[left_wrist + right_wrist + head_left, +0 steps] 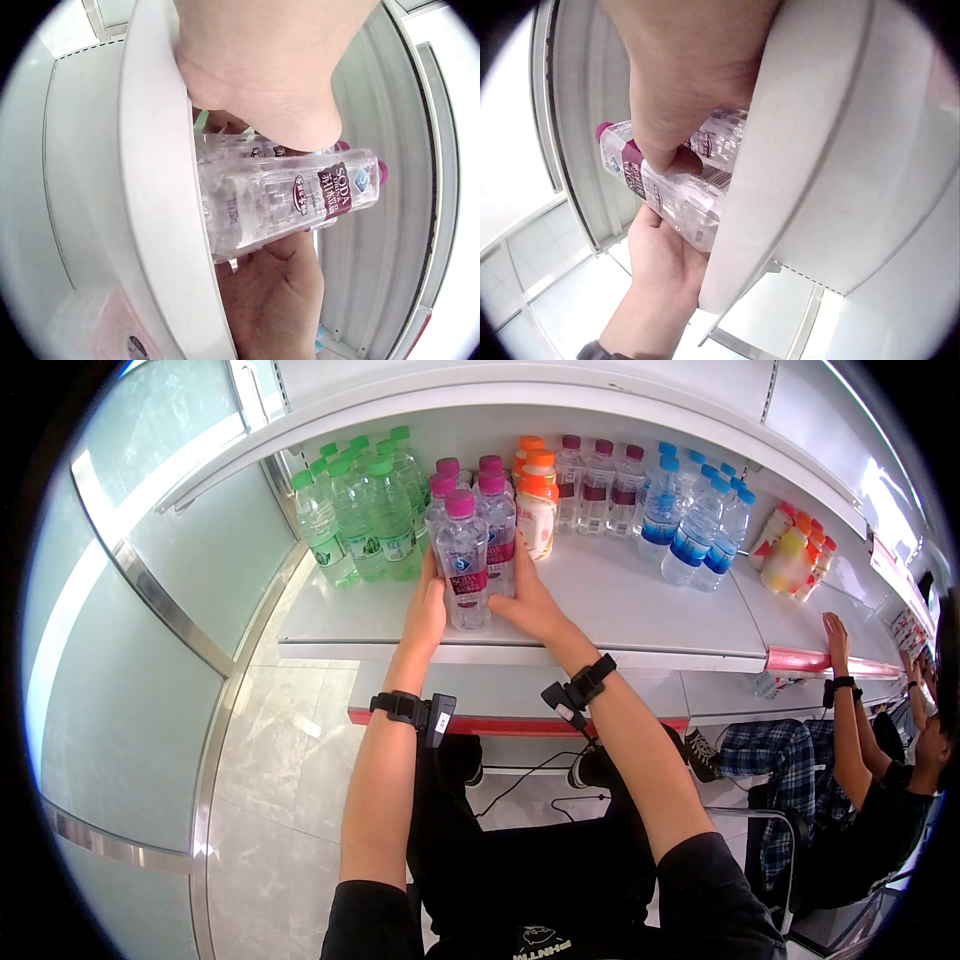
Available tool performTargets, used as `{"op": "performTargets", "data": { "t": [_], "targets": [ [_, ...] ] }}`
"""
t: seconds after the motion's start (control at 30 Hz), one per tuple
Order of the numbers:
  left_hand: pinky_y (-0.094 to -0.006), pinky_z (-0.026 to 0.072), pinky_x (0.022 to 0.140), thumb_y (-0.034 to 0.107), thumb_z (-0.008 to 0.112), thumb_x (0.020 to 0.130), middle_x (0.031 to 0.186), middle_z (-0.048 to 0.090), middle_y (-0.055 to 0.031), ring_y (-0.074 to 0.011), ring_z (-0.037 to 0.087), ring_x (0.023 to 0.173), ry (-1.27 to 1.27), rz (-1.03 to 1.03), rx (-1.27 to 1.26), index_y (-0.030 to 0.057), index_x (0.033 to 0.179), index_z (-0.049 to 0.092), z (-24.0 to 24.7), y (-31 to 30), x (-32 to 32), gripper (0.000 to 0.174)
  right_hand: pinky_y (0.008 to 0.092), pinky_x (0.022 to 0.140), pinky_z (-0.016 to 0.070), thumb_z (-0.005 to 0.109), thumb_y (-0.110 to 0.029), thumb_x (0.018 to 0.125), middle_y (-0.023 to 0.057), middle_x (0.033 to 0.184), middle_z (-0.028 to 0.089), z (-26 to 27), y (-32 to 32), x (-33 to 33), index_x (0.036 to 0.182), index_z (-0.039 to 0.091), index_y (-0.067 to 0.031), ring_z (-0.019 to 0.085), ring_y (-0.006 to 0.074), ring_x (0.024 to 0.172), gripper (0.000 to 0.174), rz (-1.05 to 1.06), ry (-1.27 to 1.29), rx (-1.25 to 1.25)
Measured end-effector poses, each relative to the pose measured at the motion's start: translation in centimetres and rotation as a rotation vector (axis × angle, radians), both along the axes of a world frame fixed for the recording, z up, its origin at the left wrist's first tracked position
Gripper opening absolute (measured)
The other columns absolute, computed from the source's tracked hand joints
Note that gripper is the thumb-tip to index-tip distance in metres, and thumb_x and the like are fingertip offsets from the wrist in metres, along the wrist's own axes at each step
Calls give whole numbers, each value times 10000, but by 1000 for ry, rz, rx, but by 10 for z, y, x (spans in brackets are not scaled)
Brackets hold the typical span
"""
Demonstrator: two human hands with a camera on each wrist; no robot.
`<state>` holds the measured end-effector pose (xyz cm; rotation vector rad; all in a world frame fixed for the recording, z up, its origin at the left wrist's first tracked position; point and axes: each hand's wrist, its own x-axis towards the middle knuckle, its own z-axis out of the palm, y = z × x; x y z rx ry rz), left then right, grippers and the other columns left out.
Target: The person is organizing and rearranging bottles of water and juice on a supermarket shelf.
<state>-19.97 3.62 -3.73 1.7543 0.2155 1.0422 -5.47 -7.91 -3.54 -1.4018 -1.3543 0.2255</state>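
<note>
Several clear soda drink bottles with magenta caps stand bunched at the shelf's front; the foremost bottle bears a dark red label. My left hand grips the bunch from the left, its palm along the bottles' side. From the right, my right hand holds the same bunch, with its thumb against the front bottle. In the left wrist view the front soda bottle shows between both hands. The right wrist view shows my left hand's palm against a soda bottle. The fingers' far ends are hidden behind the bottles.
Green-capped bottles stand close on the left, beside a glass partition. Orange-capped bottles, more magenta-capped bottles and blue-capped bottles line the white shelf. An upper shelf edge overhangs. Another person sits at the right.
</note>
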Motion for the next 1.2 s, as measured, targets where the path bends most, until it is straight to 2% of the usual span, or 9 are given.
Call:
{"op": "performTargets", "data": {
  "t": [0.73, 1.2],
  "targets": [
    [-344, 203, 1172, 232, 283, 971, 1560, 294, -162, -265, 272, 1442, -21, -30, -52, -14, 1518, 233, -6, 7, 2, 603, 365, 1200, 140, 667, -132, 699, 268, 1572, 170, -2, 2, 2, 1532, 5, 40, 135, 329, 1491, 1078, 4, 14, 32],
    [-344, 203, 1172, 262, 286, 993, 1562, 296, -143, -249, 276, 1438, -41, -64, -77, -14, 1517, 241, -10, 12, 4, 594, 358, 1196, 140, 662, -84, 699, 235, 1572, 188, -7, 6, 4, 1538, 22, 25, 139, 307, 1490, 1061, 12, -3, 76]
  ]
}}
